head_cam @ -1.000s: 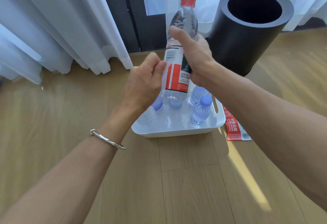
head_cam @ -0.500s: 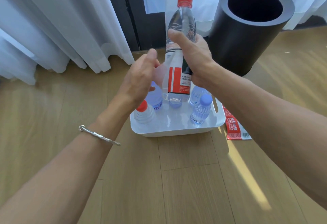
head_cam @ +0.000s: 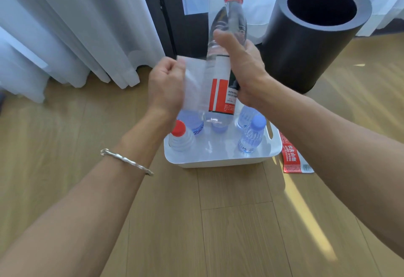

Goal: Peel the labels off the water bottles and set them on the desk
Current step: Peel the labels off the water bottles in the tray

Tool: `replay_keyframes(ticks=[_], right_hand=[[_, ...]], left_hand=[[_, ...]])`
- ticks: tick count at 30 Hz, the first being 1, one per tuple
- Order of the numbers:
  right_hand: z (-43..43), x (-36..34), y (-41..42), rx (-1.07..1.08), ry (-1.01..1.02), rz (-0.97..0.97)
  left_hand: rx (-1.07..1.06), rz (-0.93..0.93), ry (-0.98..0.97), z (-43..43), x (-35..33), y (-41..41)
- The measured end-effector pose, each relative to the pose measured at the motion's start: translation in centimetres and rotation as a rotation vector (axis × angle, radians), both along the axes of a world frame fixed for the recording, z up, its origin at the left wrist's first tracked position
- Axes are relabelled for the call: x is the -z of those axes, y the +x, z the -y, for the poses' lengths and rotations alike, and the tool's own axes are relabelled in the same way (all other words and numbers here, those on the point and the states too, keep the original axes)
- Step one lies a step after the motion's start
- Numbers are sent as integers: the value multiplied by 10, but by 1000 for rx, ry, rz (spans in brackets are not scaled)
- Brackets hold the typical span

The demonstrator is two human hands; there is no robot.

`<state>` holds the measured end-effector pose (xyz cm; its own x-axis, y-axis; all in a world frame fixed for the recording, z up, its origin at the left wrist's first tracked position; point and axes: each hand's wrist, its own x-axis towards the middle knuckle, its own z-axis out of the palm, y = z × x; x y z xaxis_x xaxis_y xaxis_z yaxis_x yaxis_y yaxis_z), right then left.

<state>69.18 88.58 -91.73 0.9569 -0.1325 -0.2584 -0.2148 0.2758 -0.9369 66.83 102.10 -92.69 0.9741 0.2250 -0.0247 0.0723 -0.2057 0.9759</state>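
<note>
A clear water bottle [head_cam: 229,20] with a red cap is held upright above the white tub [head_cam: 218,159]; my right hand [head_cam: 242,68] grips its middle. Its red label [head_cam: 220,95] is partly peeled: the loose end shows its white back and stretches left, pinched in my left hand [head_cam: 167,86]. The rest of the label still clings to the bottle. In the tub stand several small bottles, one with a red cap [head_cam: 180,137] and one with a blue cap [head_cam: 251,137]. A peeled red label [head_cam: 293,158] lies flat on the wooden floor right of the tub.
A tall black cylindrical bin [head_cam: 310,33] stands open-topped behind and right of the tub. White curtains [head_cam: 72,27] hang at the back left, with a dark door frame [head_cam: 172,14] between them and the window. Wooden floor [head_cam: 218,222] spreads in front.
My left hand has pulled the label's edge away to the left, unwrapping a white strip from the bottle. The bottle stays in my right hand at about the same height.
</note>
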Motion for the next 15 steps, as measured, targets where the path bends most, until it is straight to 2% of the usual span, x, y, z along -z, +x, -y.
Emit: replay_keyframes(ticks=[2, 4, 9, 11, 15], right_hand=[[5, -3, 1, -15, 87, -17], [9, -4, 1, -58, 88, -9], [12, -5, 0, -129, 72, 41], [14, -4, 1, -136, 94, 43], [17, 1, 2, -79, 20, 33]], left_hand=[[-17, -126, -158, -7, 1, 3], [19, -229, -217, -11, 1, 2], [-36, -311, -520, -25, -6, 9], [-124, -274, -497, -40, -7, 12], [-143, -137, -256, -48, -12, 12]])
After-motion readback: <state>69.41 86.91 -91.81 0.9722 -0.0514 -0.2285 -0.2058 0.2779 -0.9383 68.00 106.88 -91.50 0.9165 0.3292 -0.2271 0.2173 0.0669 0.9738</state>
